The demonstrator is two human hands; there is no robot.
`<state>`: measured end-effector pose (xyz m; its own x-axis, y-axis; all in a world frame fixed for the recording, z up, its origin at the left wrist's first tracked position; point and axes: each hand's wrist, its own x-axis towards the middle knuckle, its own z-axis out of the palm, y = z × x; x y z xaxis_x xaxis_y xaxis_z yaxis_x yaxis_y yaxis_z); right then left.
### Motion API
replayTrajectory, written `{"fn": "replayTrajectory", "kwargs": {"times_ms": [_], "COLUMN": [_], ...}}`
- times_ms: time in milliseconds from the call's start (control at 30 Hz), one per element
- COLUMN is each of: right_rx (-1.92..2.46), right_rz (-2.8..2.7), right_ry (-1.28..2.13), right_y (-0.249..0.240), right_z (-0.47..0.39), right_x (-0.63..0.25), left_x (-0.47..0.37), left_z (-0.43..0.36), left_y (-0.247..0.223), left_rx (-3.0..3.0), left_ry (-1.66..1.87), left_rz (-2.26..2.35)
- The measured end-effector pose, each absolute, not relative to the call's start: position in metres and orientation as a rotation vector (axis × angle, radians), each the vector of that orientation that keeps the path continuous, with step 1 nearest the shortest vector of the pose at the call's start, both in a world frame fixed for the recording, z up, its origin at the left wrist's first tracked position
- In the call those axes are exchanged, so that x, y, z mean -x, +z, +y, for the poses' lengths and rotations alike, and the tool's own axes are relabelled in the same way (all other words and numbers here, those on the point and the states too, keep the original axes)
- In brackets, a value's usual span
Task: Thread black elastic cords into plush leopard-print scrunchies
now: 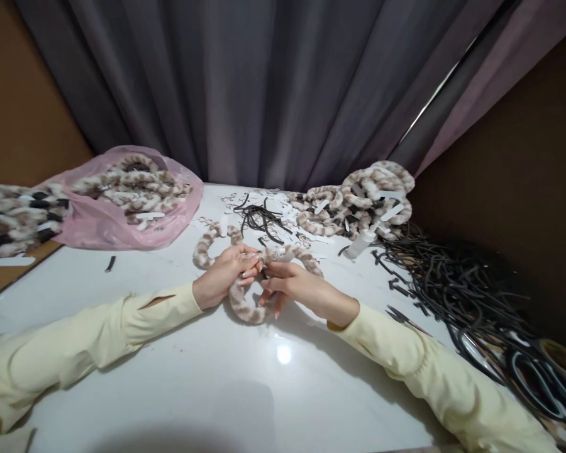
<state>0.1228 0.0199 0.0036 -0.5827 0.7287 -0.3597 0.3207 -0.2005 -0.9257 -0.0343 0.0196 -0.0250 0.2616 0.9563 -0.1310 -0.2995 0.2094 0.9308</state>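
Note:
My left hand (pixel 229 270) is closed on a furry brown-and-white tube (pixel 248 311) near the middle of the white table. My right hand (pixel 299 286) meets it from the right, its fingers bent round the same tube close to the left fingertips. The tube curls in loops behind and below both hands. Something small and dark shows between the fingertips, too hidden to name. Just beyond the hands lies a bunch of thin black cords (pixel 261 219), with small metal rings or hooks scattered around it.
A pink plastic bag (pixel 108 229) of furry tubes stands at the back left, beside more tubes (pixel 19 217). Another furry pile (pixel 358 195) and a white bottle (pixel 360 243) are at the back right. Black cord pieces (pixel 453 277), pliers (pixel 405 319) and scissors (pixel 532 384) lie rightward.

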Motion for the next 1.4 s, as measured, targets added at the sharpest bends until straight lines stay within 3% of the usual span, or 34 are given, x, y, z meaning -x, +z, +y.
{"fn": "replayTrajectory", "kwargs": {"times_ms": [400, 600, 900, 1200, 1400], "right_rx": [1.296, 1.11, 1.253, 1.094, 1.008], "right_rz": [-2.285, -2.608, -2.845, -2.681, -2.651], "right_ry": [1.489, 0.954, 0.425, 0.387, 0.323], "right_y": [-0.005, -0.005, 0.02, 0.017, 0.0], "right_z": [0.032, 0.024, 0.007, 0.027, 0.05], "right_x": [-0.134, -0.134, -0.134, -0.143, -0.145], "left_x": [0.034, 0.034, 0.037, 0.04, 0.042], "left_z": [0.02, 0.015, 0.015, 0.008, 0.007], "left_y": [-0.048, -0.043, -0.047, -0.044, -0.047], "left_rx": [-1.627, -2.03, -2.181, -2.286, -2.239], "left_ry": [1.004, 0.951, 0.953, 0.765, 0.828], "left_rz": [1.22, 1.395, 1.311, 1.108, 1.015]}}
